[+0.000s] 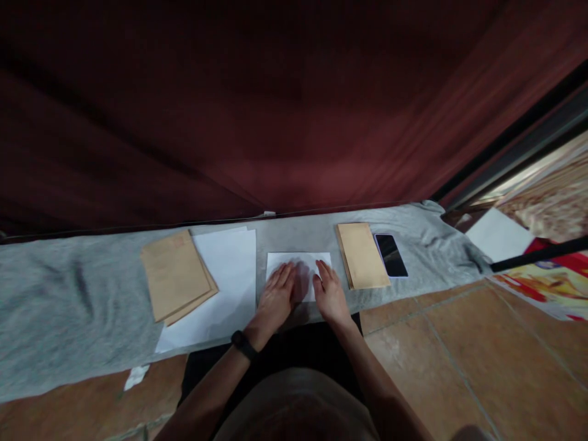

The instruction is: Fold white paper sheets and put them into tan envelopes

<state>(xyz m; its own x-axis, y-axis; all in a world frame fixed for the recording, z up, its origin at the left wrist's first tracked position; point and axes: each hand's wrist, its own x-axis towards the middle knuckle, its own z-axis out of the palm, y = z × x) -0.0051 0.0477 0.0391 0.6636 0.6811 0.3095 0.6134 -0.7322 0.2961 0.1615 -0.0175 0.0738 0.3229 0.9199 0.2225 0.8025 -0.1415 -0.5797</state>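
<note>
White sheet [303, 278] sits left of the phone [391, 255], left hand [277, 288] and right hand [331, 291] loosely spread over it, not gripping anything, I'm guessing just to keep it flat.

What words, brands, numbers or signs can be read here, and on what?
No text can be read.
Red-and-yellow printed item: any lettering is too blurred to read.
Phone, wristband: both dark, nothing legible.
Left brown stack, right brown stack, small white sheet: no lettering visible.
</note>
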